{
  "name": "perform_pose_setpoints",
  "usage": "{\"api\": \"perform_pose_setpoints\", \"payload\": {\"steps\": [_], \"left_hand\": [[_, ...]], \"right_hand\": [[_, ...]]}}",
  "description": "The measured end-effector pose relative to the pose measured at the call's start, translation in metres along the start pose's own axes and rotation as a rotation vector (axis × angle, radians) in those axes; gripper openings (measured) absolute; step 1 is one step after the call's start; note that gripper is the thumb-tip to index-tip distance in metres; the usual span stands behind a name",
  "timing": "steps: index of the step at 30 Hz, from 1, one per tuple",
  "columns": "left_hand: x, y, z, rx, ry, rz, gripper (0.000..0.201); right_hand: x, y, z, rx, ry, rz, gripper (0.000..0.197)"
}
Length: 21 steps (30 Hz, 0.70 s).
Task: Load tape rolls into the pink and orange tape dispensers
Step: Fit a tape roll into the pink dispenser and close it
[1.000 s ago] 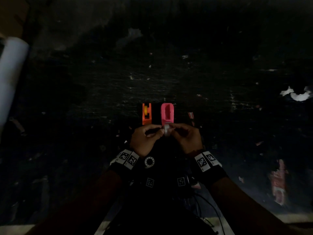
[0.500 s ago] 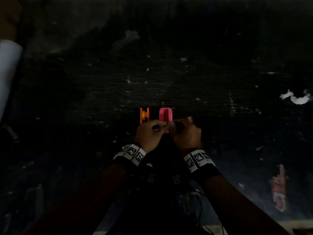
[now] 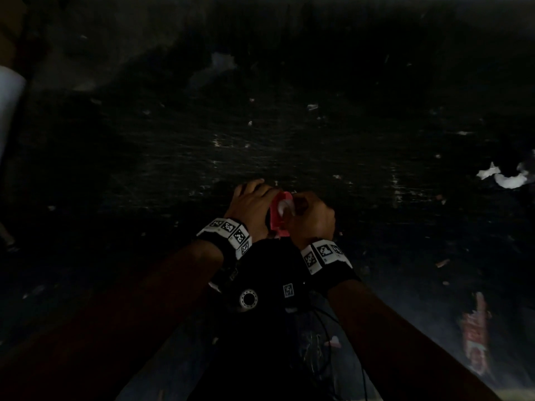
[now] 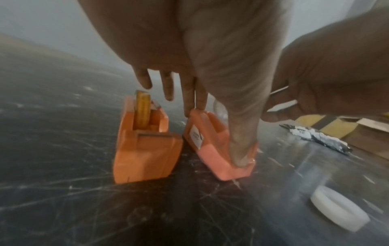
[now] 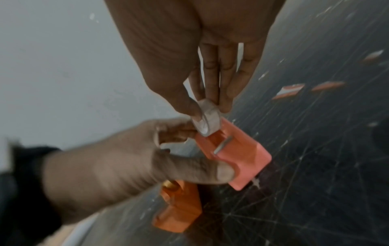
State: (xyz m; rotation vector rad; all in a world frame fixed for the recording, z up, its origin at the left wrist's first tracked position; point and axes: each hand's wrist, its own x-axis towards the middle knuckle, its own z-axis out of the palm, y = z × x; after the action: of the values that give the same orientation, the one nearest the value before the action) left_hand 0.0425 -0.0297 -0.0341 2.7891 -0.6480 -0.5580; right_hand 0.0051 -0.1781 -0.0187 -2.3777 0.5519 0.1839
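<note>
The pink dispenser [image 3: 278, 224] stands tilted on the dark table [image 3: 289, 140]. My left hand [image 3: 250, 202] grips it, thumb [image 5: 221, 173] on its front end and fingers [image 4: 194, 103] on its rear. A small white tape roll [image 5: 207, 122] is pinched by my right hand [image 5: 208, 113] and sits at the dispenser's open slot, partly inside. Just left of the pink dispenser [image 4: 219, 153] stands the orange dispenser [image 4: 145, 149] with a yellow tape roll [image 4: 143, 111] in it. In the head view my left hand hides the orange one.
A white round disc [image 4: 339, 214] lies on the table near my right wrist. Crumpled foil [image 4: 315, 138] and cardboard lie further right. White paper scraps [image 3: 503, 178] sit at the far right, a red wrapper [image 3: 474, 331] at the near right, a white tube [image 3: 8, 102] at the left edge.
Both hands moved forward from in front of the dispensers onto the pink one. My left hand let go of the roll and gripped the pink dispenser; my right hand brought the roll to its slot.
</note>
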Motion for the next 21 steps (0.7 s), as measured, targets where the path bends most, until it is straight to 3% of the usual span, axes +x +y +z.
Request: {"api": "perform_pose_setpoints", "payload": {"steps": [8,21], "left_hand": [[0.0,-0.002,-0.002,-0.044,-0.012,0.008,0.103],[0.001,-0.006,0.003,-0.075,0.01,0.014,0.101]], "right_hand": [[0.001,-0.008,0.013,0.01,0.087,-0.03,0.024],[0.005,-0.009,0.023,-0.022,0.06,-0.036,0.023]]}}
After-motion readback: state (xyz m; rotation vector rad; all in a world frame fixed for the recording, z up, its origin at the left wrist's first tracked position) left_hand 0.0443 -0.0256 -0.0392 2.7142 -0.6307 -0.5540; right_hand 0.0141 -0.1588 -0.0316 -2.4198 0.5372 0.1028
